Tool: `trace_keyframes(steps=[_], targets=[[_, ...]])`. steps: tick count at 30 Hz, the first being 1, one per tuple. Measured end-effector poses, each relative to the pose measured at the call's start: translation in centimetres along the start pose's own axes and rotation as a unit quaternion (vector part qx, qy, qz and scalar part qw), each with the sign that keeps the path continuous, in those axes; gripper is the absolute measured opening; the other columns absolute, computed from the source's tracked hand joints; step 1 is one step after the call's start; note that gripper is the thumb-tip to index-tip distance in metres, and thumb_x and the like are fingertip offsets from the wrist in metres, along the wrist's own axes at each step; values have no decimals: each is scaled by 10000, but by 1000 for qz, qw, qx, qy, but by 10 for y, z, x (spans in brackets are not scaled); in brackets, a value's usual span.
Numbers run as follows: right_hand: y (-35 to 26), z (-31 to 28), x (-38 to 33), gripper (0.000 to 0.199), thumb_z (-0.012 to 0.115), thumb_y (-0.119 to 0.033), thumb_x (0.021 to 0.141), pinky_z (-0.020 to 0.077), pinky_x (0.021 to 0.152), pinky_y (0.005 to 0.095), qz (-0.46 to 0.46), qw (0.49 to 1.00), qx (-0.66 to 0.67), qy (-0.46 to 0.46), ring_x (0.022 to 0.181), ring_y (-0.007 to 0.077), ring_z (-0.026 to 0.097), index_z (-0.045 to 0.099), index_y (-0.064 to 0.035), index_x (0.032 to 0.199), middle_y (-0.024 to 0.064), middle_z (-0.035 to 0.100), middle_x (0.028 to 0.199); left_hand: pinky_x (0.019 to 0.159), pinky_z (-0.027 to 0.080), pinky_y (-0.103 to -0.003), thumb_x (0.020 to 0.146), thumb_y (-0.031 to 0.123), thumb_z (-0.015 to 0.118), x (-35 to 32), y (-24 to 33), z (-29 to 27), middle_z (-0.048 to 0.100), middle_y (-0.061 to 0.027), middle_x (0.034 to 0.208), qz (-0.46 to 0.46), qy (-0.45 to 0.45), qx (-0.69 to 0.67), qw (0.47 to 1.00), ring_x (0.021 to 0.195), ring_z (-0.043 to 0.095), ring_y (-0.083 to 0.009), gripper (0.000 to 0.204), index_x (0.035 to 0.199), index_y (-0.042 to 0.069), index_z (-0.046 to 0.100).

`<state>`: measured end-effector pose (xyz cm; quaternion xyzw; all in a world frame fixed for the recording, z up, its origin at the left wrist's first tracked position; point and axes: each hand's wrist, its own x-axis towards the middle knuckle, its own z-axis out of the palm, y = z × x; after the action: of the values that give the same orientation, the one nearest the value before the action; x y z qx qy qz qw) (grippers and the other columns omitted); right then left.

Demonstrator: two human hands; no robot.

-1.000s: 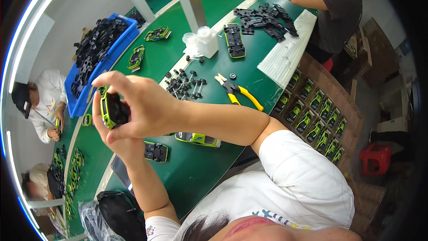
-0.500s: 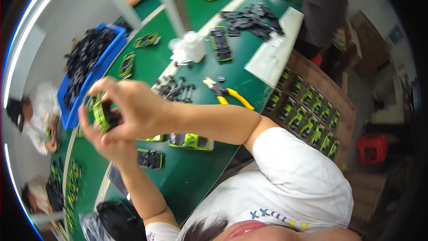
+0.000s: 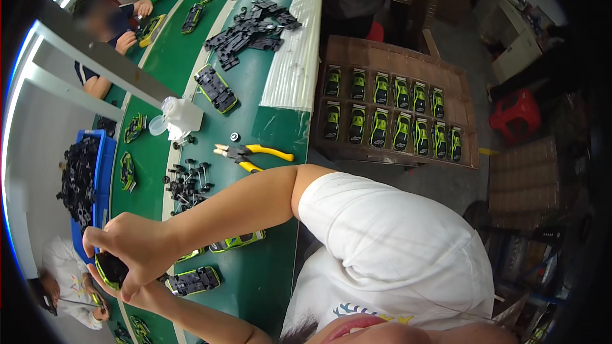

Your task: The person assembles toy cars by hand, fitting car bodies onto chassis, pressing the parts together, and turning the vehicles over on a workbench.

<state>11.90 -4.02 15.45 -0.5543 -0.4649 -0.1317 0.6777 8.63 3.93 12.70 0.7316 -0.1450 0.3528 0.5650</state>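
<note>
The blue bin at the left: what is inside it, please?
Inside the blue bin is a heap of black parts. The heap covers the bin's floor and anything deeper, so these cannot be seen. The right hand hides part of the near end.

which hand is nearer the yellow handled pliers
Right. The right hand is below and to the left of the yellow-handled pliers in the picture, at the toy car; the left hand is lower and farther off, partly hidden by the right.
</note>
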Motion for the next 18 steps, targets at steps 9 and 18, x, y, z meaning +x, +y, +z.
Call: trace_keyframes(steps=[9, 18], targets=[[8, 8, 2, 742, 852, -310, 476, 470, 631, 387, 4, 1000, 2, 0, 674, 358, 608, 445, 0, 1013, 159, 599, 709, 912, 449, -329, 795, 197, 707, 16, -22, 60, 510, -133, 1207, 0, -93, -74, 993, 1054, 547, -212, 699, 1350, -15, 338], [14, 8, -1, 733, 854, -296, 458, 475, 632, 401, 19, 1000, -9, -4, 675, 366, 609, 457, -21, 1008, 152, 599, 692, 914, 449, -338, 791, 208, 711, 13, -17, 29, 493, -134, 1221, -8, -71, -28, 997, 1065, 539, -214, 708, 1349, -13, 336]])
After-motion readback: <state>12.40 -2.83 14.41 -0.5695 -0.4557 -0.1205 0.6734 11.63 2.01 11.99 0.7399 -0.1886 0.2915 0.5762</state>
